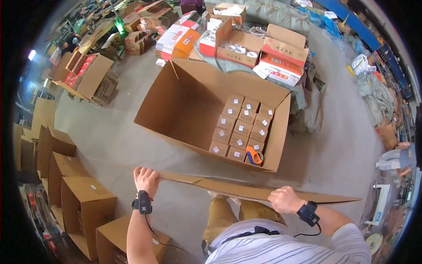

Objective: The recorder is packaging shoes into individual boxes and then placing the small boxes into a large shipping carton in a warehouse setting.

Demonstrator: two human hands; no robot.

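Note:
A flattened cardboard box [215, 186] stretches edge-on across my front, gripped at both ends. At its left end my left hand [146, 180] is closed round the upper edge. My right hand [285, 199] clasps it farther right, fingers curled over the edge. Just beyond stands a large open carton [176, 99]. Its right half holds rows of small brown boxes [239, 127] with white labels; bare cardboard shows on its left side. An orange and blue tape dispenser [253, 155] lies on the small boxes at the near right corner.
Open empty-looking cartons [90, 189] line the floor at left. Another carton with red boxes [88, 77] stands at far left. Behind the large carton are open boxes of white rolls [237, 48] and stacked packages [178, 35]. Sacks and clutter [373, 97] run along the right.

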